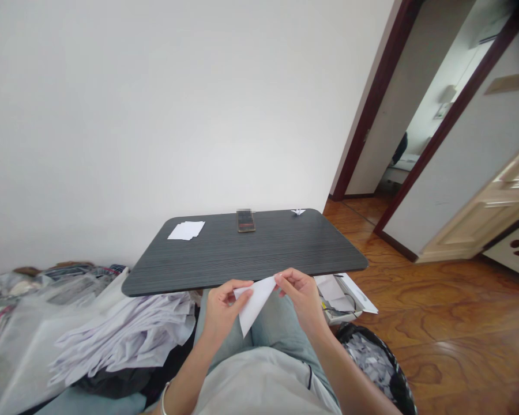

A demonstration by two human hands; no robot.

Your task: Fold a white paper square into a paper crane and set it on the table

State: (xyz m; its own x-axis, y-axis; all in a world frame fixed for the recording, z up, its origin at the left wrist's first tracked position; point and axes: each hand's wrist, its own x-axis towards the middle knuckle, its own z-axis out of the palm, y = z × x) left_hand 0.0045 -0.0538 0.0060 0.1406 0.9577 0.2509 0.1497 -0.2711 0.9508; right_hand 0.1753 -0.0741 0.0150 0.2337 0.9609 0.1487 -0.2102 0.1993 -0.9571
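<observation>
- Pinching a white paper triangle above the lap, the person holds it up between both hands, its point hanging down and its crisp folded edges showing; this looks like a folding step in progress, with the paper lying flat rather than creased into a figure.
- Left hand: the grip is closed on the paper's left corner, thumb on top.
- Right hand: the grip is closed on the right corner, fingertips pinching it.
- Near left, a loose heap of white sheets spills over a bed; near right, a black bag of paper scraps sits on the wooden floor.
- Just beyond the hands stands a dark wood-grain desk, its near edge just past the paper.
- On the desk, toward the far edge: a small stack of white paper at left, a phone at the middle, and a small folded paper crane at right.
</observation>
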